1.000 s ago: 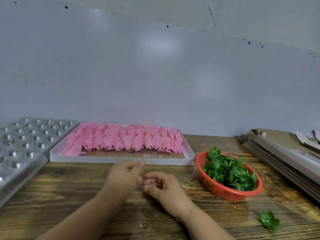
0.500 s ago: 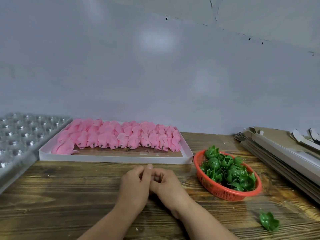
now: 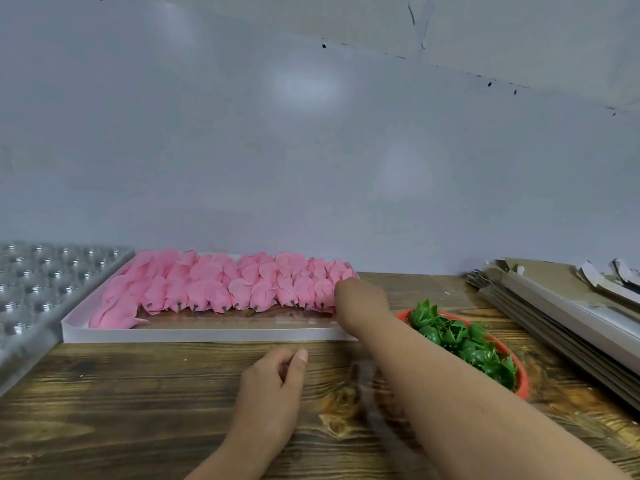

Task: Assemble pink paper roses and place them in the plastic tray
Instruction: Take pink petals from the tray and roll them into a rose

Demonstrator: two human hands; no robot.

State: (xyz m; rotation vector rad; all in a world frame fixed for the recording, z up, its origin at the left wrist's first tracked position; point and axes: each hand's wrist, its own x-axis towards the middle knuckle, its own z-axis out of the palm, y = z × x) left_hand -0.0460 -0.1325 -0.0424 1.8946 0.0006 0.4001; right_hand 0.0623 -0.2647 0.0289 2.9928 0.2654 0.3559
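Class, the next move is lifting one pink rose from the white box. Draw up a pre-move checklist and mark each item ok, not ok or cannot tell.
1. Right hand at the pink roses, right end of the rows: ok.
2. Right hand actually grips a rose: cannot tell, its fingers are hidden.
3. Left hand free, resting on the table: ok.
4. Green calyxes in the red basket, within reach: ok.
5. Plastic tray has empty cups: ok.
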